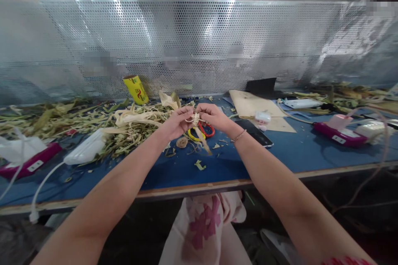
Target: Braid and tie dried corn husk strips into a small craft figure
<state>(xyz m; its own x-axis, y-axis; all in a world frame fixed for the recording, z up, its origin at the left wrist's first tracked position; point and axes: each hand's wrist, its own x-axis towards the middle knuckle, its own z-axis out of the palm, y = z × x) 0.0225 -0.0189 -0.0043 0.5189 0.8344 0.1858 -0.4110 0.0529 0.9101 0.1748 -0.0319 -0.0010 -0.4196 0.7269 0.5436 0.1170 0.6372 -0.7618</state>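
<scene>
Both my hands meet over the middle of the blue table. My left hand [178, 122] and my right hand [214, 116] pinch a small pale braided piece of dry husk [195, 119] between their fingertips. From it a loose husk strip [203, 140] hangs down. Just below and behind lie scissors [209, 131] with red and yellow handles, partly hidden by the work. A small coiled tan disc [182, 143] rests on the table close to my left hand. Green husk scraps [200, 165] lie nearer the table's front edge.
A heap of dry husks [124, 138] covers the left, with a yellow can [136, 90] behind it. White power strip [85, 148] and purple socket block [340, 132] have cords. A phone [254, 132] and cardboard [248, 103] lie right. A perforated metal screen [199, 45] stands behind.
</scene>
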